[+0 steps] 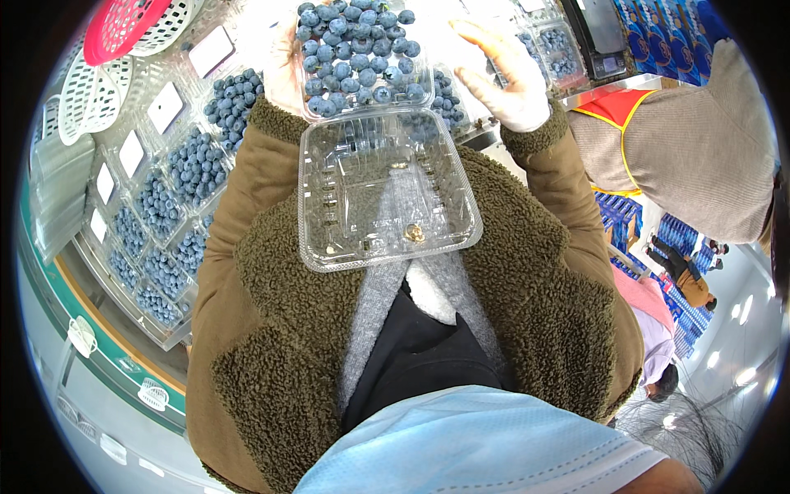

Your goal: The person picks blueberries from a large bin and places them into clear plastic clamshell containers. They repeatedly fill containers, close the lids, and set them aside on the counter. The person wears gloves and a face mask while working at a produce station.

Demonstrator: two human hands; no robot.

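A clear plastic clamshell [346, 210] is in front of my chest, its lid folded open toward me. Loose blueberries [360, 51] fill its tray on the far side. My left hand [285, 67] grips the tray's left edge, with some of its fingers hidden and washed out by glare. To the right of the tray, apart from it, my right hand [512, 81] is open with its fingers spread and nothing in them. Both hands look pale, perhaps gloved.
At left lie several filled blueberry packs [196, 167], some with white labels. White perforated baskets [92, 95] and a red one [122, 29] stand at the far left. A scale [609, 64] sits at far right, near a co-worker's sleeve [708, 148].
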